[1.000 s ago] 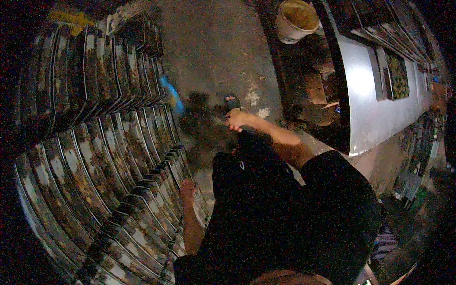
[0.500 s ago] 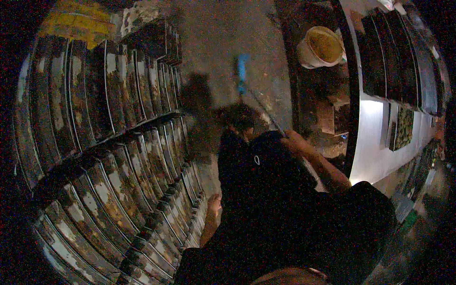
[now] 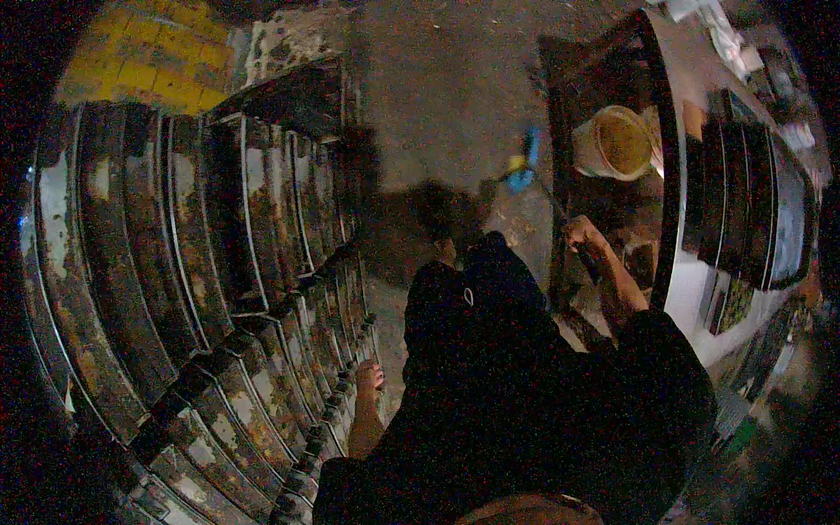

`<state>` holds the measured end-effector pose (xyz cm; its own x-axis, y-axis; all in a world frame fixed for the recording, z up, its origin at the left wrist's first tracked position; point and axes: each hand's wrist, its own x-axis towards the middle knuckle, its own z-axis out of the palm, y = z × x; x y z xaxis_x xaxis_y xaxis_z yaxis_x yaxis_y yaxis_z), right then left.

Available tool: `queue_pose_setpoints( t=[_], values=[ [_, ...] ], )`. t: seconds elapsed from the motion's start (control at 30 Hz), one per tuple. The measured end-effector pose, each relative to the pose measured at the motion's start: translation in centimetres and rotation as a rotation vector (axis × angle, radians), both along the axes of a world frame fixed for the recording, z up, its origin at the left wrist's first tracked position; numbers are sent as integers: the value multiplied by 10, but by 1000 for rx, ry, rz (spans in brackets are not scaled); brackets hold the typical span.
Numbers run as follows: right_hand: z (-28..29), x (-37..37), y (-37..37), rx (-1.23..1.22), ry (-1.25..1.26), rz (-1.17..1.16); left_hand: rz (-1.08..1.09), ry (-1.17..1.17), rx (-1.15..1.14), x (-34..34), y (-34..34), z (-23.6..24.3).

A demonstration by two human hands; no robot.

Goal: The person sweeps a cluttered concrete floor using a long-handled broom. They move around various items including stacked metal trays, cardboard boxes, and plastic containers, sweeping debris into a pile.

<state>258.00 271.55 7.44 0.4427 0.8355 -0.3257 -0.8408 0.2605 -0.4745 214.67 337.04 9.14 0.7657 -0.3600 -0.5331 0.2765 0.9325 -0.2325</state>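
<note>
Left hand (image 3: 371, 376) is hanging just beside the stained panels (image 3: 284, 376); whether it is touching or pinching anything, one cannot tell. Farther forward, the right hand (image 3: 580, 234) is gripping a blue-headed tool (image 3: 521, 180), whose long axis is running ahead and slightly leftward from that hand. Apparently the person is wielding it near the floor (image 3: 437, 87); the next move is probably calling for a firm grip, clear of the bucket (image 3: 591, 150) beyond that hand.

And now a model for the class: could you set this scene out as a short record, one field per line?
Right hand: closed on a thin-handled tool with a blue head
Left hand: beside worn, dark, metal-edged panels; contact unclear
Right side: pale round bucket
Upper left: yellow block-like stack
Light: dim
</note>
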Motion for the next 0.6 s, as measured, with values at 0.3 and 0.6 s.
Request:
queue_pose_setpoints(
  t=[0.3,0.6],
  values=[
    [119,14,66,36,527,314,-306,376,859,76,-68,-3],
    [48,154,192,-329,146,776,-464,678,1227,186,-140,47]
  ],
)
